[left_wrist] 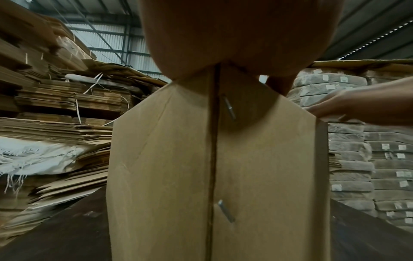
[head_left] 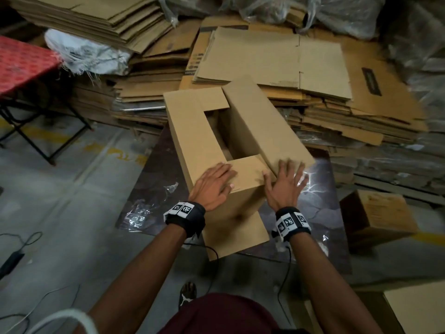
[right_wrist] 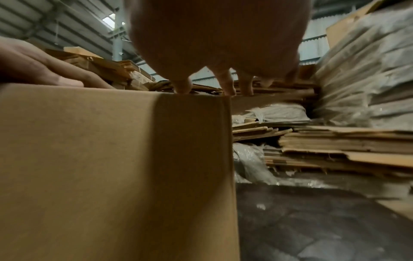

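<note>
A tall brown cardboard box (head_left: 192,131) stands upright on a dark marbled board (head_left: 159,179). Its left long flap and both short flaps are folded in; the right long flap (head_left: 262,121) still slopes up, leaving a hole in the middle. My left hand (head_left: 214,184) lies flat on the near left corner of the top, fingers straight. My right hand (head_left: 286,182) is spread with straight fingers on the near end of the sloping right flap. The left wrist view shows the box's stapled side seam (left_wrist: 214,159). In the right wrist view my fingertips (right_wrist: 230,90) touch the top edge of the box (right_wrist: 111,159).
Stacks of flattened cartons (head_left: 277,61) fill the back and right. A small closed box (head_left: 378,218) sits on the floor at right. A folding table with a red top (head_left: 21,63) stands at left beside a white sack (head_left: 84,54). Cables (head_left: 24,242) trail on the grey floor.
</note>
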Action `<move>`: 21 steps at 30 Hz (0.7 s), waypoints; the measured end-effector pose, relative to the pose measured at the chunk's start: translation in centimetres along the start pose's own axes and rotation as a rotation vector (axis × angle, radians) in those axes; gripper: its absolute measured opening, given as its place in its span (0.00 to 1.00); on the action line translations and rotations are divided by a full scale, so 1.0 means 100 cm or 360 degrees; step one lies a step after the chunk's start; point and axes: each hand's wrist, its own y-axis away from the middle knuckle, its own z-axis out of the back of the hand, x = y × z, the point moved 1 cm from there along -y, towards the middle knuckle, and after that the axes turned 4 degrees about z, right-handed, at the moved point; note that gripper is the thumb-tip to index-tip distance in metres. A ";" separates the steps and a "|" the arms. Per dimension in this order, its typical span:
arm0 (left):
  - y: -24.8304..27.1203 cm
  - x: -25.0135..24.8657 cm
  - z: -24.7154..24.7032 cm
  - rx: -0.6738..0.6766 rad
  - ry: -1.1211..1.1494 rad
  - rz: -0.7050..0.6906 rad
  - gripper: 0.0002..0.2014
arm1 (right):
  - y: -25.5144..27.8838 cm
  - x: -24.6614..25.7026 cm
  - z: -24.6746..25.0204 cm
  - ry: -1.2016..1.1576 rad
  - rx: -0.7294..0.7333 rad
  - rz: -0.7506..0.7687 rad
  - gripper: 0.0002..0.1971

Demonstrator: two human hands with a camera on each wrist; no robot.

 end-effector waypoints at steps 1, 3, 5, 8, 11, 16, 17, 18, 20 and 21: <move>0.000 0.000 0.000 0.0006 -0.0014 -0.0004 0.24 | 0.001 -0.001 -0.008 -0.0110 0.0081 -0.0006 0.42; 0.001 -0.001 -0.001 0.0029 -0.0021 -0.0002 0.24 | 0.005 0.000 -0.020 -0.0405 0.0170 -0.0059 0.44; -0.001 -0.001 -0.001 0.0047 0.0007 0.0011 0.24 | 0.008 0.004 -0.026 -0.0673 0.0165 -0.0115 0.45; -0.008 -0.003 0.000 0.0041 0.0011 0.0046 0.23 | 0.004 0.012 -0.027 -0.0786 0.0168 -0.0241 0.43; -0.012 -0.009 0.000 0.0058 -0.0006 0.0067 0.23 | -0.006 0.023 -0.026 -0.0747 0.0166 -0.0416 0.40; -0.009 -0.014 0.009 0.0101 0.0050 0.0043 0.21 | -0.007 0.032 -0.034 -0.0679 0.0083 -0.0510 0.43; -0.009 -0.015 0.017 0.0070 0.0095 0.0033 0.20 | -0.006 0.030 -0.036 -0.0648 0.0070 -0.0498 0.43; -0.008 -0.017 0.027 0.0017 0.0140 0.0015 0.19 | -0.005 0.028 -0.038 -0.0622 0.0065 -0.0489 0.43; -0.008 -0.024 0.056 -0.0120 0.0216 -0.0023 0.16 | -0.006 0.025 -0.040 -0.0597 0.0054 -0.0475 0.43; -0.008 -0.028 0.074 -0.0192 0.0235 -0.0031 0.13 | -0.006 0.025 -0.040 -0.0597 0.0046 -0.0470 0.43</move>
